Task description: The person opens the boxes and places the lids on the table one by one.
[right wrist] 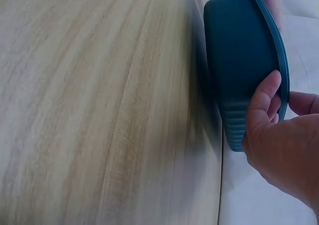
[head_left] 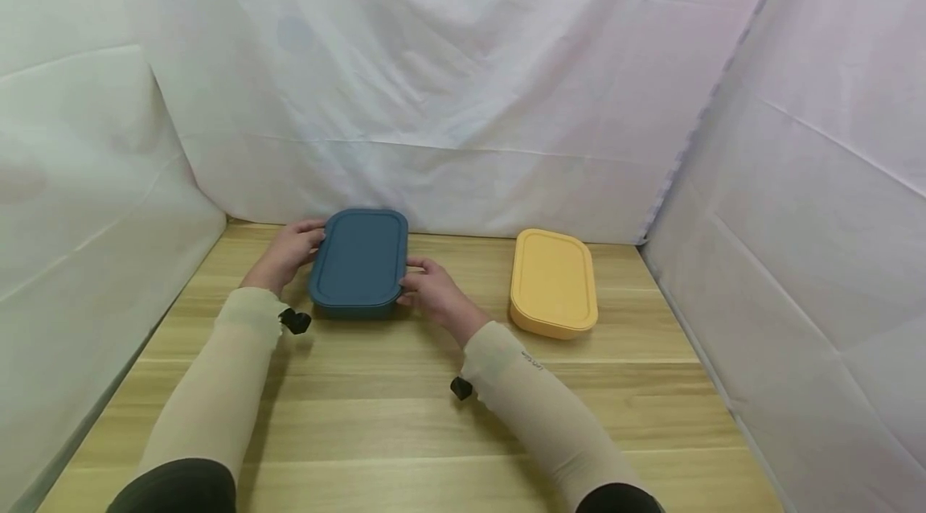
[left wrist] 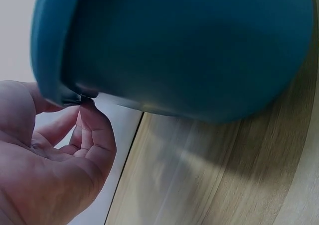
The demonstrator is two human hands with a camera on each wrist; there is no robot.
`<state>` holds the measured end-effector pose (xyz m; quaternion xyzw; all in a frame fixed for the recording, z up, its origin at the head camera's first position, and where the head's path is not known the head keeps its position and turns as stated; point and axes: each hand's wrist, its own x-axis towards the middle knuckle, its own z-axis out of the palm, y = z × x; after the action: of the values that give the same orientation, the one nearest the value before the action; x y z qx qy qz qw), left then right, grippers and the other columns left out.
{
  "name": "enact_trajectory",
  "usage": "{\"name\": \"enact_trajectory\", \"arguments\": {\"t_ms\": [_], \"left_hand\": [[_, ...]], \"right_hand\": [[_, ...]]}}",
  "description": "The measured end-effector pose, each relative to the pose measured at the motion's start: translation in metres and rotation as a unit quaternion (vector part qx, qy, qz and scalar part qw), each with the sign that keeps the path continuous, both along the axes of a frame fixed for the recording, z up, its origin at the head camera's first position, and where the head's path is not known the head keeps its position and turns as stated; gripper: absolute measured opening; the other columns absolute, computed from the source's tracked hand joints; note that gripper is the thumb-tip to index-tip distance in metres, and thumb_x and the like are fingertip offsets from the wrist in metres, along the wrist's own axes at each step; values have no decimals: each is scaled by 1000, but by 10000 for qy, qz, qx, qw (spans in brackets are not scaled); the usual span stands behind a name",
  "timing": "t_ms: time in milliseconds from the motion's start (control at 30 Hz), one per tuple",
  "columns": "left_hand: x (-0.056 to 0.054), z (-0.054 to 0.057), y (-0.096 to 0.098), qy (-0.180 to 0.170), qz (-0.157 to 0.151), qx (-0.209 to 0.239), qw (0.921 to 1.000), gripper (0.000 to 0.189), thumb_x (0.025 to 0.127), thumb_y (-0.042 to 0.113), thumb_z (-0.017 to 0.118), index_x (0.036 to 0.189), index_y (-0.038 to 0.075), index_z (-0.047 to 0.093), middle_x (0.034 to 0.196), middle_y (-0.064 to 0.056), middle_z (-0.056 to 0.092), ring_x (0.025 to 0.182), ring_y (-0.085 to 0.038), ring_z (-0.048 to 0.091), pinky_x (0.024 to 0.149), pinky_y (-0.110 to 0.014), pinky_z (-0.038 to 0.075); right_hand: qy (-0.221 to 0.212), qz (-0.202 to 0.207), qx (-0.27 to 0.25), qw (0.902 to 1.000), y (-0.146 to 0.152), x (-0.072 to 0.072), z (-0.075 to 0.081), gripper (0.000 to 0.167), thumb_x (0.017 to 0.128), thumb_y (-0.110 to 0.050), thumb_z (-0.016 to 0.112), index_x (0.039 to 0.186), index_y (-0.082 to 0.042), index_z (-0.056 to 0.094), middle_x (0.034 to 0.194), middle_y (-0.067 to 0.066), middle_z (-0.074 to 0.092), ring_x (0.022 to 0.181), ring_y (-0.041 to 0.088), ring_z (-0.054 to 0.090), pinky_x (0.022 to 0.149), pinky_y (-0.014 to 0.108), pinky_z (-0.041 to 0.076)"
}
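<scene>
A dark blue lunch box (head_left: 361,260) with a lid is at the back of the wooden table, left of centre. My left hand (head_left: 292,249) is at its left side; in the left wrist view the left hand (left wrist: 60,155) has its fingers curled at the lid's rim. On the right side, my right hand (head_left: 434,292) pinches the rim, with the thumb over the lid and fingers beneath the edge in the right wrist view. The lid covers the box, so its inside is hidden. Whether its base touches the table I cannot tell.
To the right, a yellow lunch box (head_left: 554,281) with its lid on stands on the wooden table (head_left: 376,416). White cloth (head_left: 463,79) hangs behind the table and along both sides, close behind the blue box.
</scene>
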<state>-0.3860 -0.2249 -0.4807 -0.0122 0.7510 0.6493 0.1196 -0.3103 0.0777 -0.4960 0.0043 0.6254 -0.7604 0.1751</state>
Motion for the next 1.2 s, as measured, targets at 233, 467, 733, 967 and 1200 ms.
{"name": "enact_trajectory", "arguments": {"t_ms": [233,467,733,967,1200], "left_hand": [[-1,-2,-2,107,-19,-107,9999,56,121,21,43,174,5,34,175,-22,35,157,-36,39,129,-52,35],[-1,-2,-3,101,-2,-81,9999,56,121,21,43,173,4,34,175,-23,35,157,-36,39,129,-53,35],[-1,-3,-3,110,-69,-133,9998,57,121,22,45,174,4,32,175,-24,35,159,-39,37,129,-53,34],[2,-6,-3,54,-110,-266,9996,59,120,20,48,174,4,31,175,-24,35,158,-39,38,128,-52,37],[5,-3,1,-57,-63,-141,9999,58,120,16,47,174,2,31,174,-26,35,159,-40,38,128,-53,37]], "right_hand": [[-47,7,-19,10000,-1,1,1,55,104,7,60,158,0,49,122,18,65,91,21,69,76,30,61],[-25,10,83,10000,-3,2,-1,55,105,5,61,158,0,48,123,19,67,89,21,71,76,31,61],[-1,3,90,10000,-4,3,0,56,104,6,61,157,1,47,122,20,65,90,22,69,76,30,62],[-14,67,160,9998,-4,3,-4,54,103,6,61,155,1,49,115,17,68,89,21,69,78,31,62],[0,67,189,9998,-3,4,-8,54,102,5,62,154,1,50,117,18,69,90,21,71,78,30,62]]}}
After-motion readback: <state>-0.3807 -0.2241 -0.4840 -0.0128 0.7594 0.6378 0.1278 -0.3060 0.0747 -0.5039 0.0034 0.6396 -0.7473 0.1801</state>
